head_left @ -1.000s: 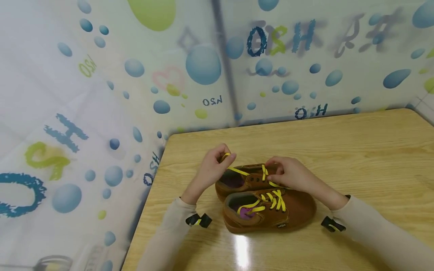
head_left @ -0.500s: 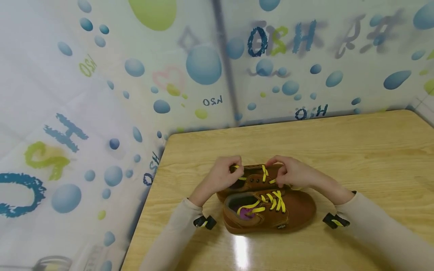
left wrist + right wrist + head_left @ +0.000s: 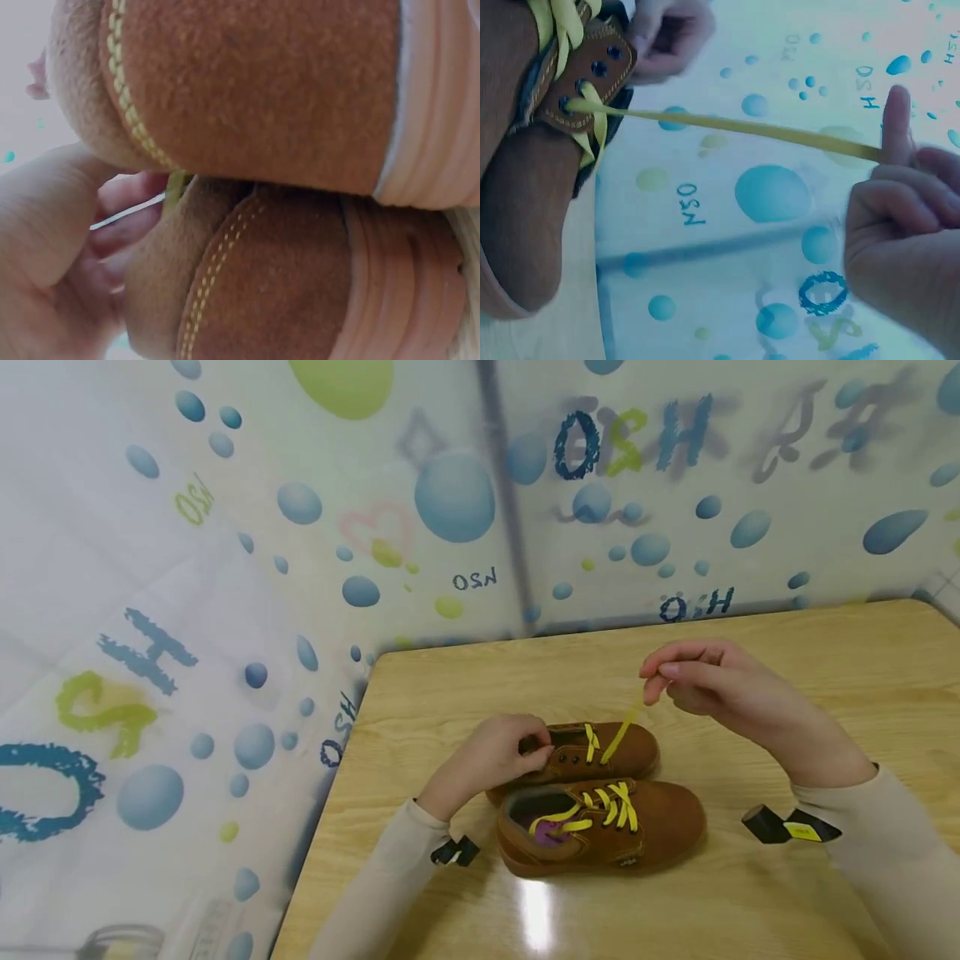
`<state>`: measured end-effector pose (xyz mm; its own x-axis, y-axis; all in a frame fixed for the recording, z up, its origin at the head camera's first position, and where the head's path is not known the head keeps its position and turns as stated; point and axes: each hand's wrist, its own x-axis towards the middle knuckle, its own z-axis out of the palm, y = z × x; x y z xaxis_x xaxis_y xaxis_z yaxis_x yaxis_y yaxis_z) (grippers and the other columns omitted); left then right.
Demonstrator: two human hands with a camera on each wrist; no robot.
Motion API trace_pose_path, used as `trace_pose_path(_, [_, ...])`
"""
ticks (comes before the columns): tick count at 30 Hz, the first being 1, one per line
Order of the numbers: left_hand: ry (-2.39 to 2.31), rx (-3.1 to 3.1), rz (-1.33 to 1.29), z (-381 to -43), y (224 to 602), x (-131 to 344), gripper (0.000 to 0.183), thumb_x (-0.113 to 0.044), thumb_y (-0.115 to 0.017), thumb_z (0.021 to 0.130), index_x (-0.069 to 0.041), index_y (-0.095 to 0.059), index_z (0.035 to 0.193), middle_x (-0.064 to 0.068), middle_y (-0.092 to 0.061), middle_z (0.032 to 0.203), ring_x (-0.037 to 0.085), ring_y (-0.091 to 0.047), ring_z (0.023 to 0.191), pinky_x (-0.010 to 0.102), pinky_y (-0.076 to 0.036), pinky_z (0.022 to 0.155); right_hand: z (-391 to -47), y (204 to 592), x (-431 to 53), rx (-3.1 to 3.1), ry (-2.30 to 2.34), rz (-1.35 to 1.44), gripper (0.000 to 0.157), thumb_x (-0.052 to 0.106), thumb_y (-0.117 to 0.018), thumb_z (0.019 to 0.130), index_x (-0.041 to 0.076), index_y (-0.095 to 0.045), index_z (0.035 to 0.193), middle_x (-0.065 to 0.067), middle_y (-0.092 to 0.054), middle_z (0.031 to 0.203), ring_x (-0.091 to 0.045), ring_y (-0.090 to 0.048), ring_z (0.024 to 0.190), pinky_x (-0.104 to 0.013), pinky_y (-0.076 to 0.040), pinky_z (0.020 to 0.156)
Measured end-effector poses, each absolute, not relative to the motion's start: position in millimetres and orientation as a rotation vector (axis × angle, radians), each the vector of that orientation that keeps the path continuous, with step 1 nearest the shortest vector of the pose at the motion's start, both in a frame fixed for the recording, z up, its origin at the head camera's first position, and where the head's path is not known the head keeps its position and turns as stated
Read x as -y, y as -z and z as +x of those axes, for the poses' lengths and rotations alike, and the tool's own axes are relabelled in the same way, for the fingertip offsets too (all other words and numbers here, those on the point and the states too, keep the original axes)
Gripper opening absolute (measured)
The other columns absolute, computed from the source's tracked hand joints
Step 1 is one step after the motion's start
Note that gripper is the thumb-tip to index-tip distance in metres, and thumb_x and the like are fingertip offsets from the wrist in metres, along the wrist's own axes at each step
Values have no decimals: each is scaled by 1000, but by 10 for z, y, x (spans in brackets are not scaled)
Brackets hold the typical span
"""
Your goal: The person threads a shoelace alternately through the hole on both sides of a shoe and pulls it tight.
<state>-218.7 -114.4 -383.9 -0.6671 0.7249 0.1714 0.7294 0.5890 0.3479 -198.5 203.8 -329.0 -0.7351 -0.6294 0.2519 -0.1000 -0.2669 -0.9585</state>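
Brown suede covers the far shoe (image 3: 637, 752) and the near shoe (image 3: 600, 843), side by side on a wood-grain table (image 3: 750, 893), as we see in the head view. Above the tabletop, a person's right hand (image 3: 720, 689) pinches a yellow lace (image 3: 621, 734) that runs straight up from the far shoe; the left hand (image 3: 498, 756) sits at that shoe's opening, fingers curled inward. The near shoe wears criss-crossed yellow laces (image 3: 624, 806).

From the left wrist, we look closely at the stitched heels (image 3: 255, 97), with left fingers (image 3: 124, 232) behind them next to a strip of lace; we cannot tell whether they grip it.

From the right wrist, we find the yellow lace taut between the eyelets (image 3: 598, 69) and the right hand's fingers, before a bubble-printed wall covering (image 3: 720, 311).
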Motion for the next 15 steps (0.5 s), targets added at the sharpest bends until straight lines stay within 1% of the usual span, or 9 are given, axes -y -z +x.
trace_pose_path(2, [599, 2722, -1212, -2195, 3830, 1140, 6, -24, -67, 94, -19, -69, 94, -8, -69, 87, 1, -59, 71, 17, -48, 64, -1992, 3277, -1993, -1553, 2107, -947, 44, -4, -23, 105, 3, -59, 128, -4, -73, 115, -15, -30, 45, -33, -23, 52])
trace_pose_path(3, [581, 2694, -1186, -2205, 3826, 1131, 6, -25, -68, 94, -20, -70, 96, -8, -69, 88, 3, -60, 74, 18, -49, 65, -1997, 3278, -1961, -1558, 2120, -976, 45, -5, -21, 105, 2, -57, 131, -6, -71, 120, -15, -23, 42, -37, -18, 51])
trace_pose_path(4, [544, 2671, -1172, -2216, 3819, 1118, 9, -27, -68, 94, -20, -71, 99, -8, -69, 91, 4, -61, 78, 19, -51, 66, -2002, 3280, -1925, -1609, 2121, -981, 43, -4, -22, 105, 1, -55, 133, -6, -71, 122, -16, -23, 41, -37, -18, 49])
trace_pose_path(6, [447, 2658, -1188, -2244, 3802, 1083, 14, -29, -67, 95, -22, -72, 106, -7, -68, 98, 8, -62, 86, 23, -53, 71, -2018, 3293, -1836, -1829, 2086, -945, 37, 1, -29, 107, 4, -59, 128, -1, -72, 118, -17, -24, 40, -37, -20, 45])
trace_pose_path(8, [347, 2695, -1256, -2275, 3777, 1020, 19, -30, -67, 95, -23, -73, 113, -5, -68, 104, 11, -62, 94, 26, -54, 78, -2036, 3329, -1761, -2145, 1981, -879, 29, 11, -39, 107, 6, -65, 119, 2, -72, 99, -18, -29, 42, -35, -26, 42])
trace_pose_path(9, [305, 2726, -1292, -2290, 3764, 991, 21, -29, -67, 95, -23, -73, 115, -5, -68, 107, 12, -62, 97, 27, -54, 82, -2048, 3349, -1725, -2305, 1886, -828, 27, 17, -44, 107, 8, -68, 114, 3, -70, 94, -17, -34, 46, -33, -30, 44])
trace_pose_path(12, [239, 2815, -1379, -2330, 3731, 928, 22, -24, -69, 94, -23, -74, 116, -4, -68, 110, 14, -63, 102, 28, -54, 88, -2118, 3446, -1629, -2632, 1563, -732, 24, 25, -51, 104, 17, -74, 102, 3, -65, 93, -11, -52, 67, -29, -44, 58])
trace_pose_path(13, [235, 2840, -1387, -2342, 3721, 913, 22, -23, -70, 93, -23, -75, 115, -4, -68, 110, 14, -63, 103, 29, -54, 89, -2151, 3488, -1604, -2672, 1478, -729, 24, 25, -52, 104, 18, -75, 104, 3, -66, 93, -9, -56, 75, -29, -48, 65])
trace_pose_path(15, [239, 2862, -1397, -2365, 3705, 891, 21, -22, -72, 92, -23, -76, 113, -4, -68, 110, 14, -64, 104, 29, -54, 90, -2222, 3586, -1563, -2681, 1370, -713, 23, 23, -54, 103, 17, -76, 105, 0, -72, 101, -9, -62, 87, -30, -53, 75])
